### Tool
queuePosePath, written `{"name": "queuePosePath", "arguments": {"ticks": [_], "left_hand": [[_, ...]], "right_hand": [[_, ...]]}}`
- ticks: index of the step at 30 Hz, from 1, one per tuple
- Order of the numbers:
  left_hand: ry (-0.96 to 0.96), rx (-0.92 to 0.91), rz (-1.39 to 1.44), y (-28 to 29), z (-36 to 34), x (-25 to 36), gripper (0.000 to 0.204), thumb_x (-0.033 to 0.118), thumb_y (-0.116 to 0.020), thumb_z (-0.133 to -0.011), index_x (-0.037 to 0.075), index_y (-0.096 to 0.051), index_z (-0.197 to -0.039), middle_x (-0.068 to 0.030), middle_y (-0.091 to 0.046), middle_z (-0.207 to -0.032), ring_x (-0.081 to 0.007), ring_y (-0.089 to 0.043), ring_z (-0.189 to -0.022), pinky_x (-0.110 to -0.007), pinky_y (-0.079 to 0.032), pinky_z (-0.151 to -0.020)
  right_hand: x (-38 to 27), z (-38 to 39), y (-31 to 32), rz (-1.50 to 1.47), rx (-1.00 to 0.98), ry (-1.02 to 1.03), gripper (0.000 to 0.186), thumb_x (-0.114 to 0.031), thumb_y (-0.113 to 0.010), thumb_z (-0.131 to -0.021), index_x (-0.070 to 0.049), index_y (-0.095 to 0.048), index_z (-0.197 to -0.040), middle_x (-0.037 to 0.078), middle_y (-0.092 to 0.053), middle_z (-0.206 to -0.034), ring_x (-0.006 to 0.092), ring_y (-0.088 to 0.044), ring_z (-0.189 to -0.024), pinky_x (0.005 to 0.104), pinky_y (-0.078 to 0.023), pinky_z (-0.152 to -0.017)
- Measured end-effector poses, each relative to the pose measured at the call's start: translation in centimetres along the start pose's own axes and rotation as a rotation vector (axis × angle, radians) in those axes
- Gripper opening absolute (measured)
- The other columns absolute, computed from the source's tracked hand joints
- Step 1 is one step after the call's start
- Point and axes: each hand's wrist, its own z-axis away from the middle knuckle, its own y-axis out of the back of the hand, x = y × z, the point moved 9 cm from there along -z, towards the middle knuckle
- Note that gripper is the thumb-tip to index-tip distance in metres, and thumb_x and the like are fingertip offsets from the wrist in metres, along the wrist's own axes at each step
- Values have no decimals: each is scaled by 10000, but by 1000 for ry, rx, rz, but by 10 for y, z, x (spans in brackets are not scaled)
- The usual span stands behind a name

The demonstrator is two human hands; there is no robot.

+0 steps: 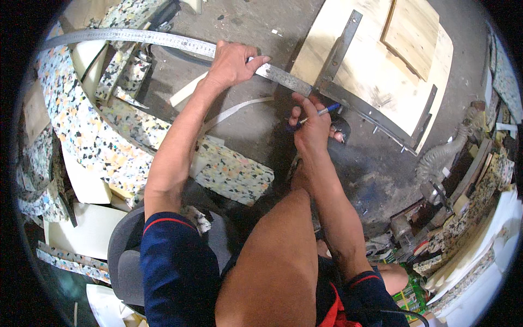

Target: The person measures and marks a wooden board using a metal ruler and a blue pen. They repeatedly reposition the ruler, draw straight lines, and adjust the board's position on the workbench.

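A long metal ruler (163, 39) stretches from the far left toward the middle, curved by the lens. My left hand (231, 64) is closed around it, thumb laid along its upper face. Its right end lies against a dark metal bar (362, 111) at the edge of a pale wooden board (370, 71). Just below that end, my right hand (313, 125) holds a blue pen (321, 112) between its fingers. Whether this hand also touches the ruler, I cannot tell. A second flat metal bar (343, 46) lies across the board, roughly at an angle to the first.
Speckled foam pieces (234, 170) are heaped along the left side, with white foam blocks (87, 226) among them. A grey padded seat (126, 261) is at lower left. To the right lie a ribbed hose (440, 144) and more foam scraps (474, 210). My bare knee (272, 245) rises between my arms.
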Motion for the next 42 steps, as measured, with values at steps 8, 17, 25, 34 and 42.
{"name": "queuePosePath", "arguments": {"ticks": [8,17,25,34,42], "left_hand": [[-10,13,30,0,1,-1,529,524,-660,-913,40,-686,-701,-140,-608,-620,-325,-568,-664,-419,-361,-830],[61,-60,51,-4,0,-6,543,567,-684,-882,43,-715,-741,-142,-621,-634,-317,-577,-663,-414,-372,-873],[159,-241,-11,-10,-2,-6,563,650,-715,-811,96,-777,-890,-140,-700,-770,-322,-634,-829,-428,-377,-918],[-213,-121,91,-26,15,48,297,64,-570,-948,157,-682,-1206,-87,-659,-1214,-263,-548,-1279,-607,-190,-1173],[-242,-108,122,-25,12,63,372,150,-781,-788,108,-684,-1144,-104,-664,-1029,-294,-602,-1076,-481,-328,-1053]], "right_hand": [[-1,3,-4,-41,-17,-5,234,-95,-581,-1008,-15,-559,-1226,142,-698,-1100,123,-581,-677,272,-470,-509],[-2,4,-4,-66,-58,-3,243,-97,-581,-1010,-13,-559,-1238,150,-693,-1118,123,-581,-687,275,-479,-523],[-2,2,-4,-60,-69,-11,237,-106,-606,-1001,-15,-575,-1218,126,-699,-1095,119,-581,-678,271,-471,-517],[3,-4,2,-13,-83,8,245,-108,-611,-998,3,-592,-1216,111,-705,-1065,112,-585,-669,269,-472,-503],[-1,-4,2,-8,-65,7,244,-116,-606,-998,2,-605,-1212,106,-709,-1061,112,-583,-665,267,-465,-504]]}}
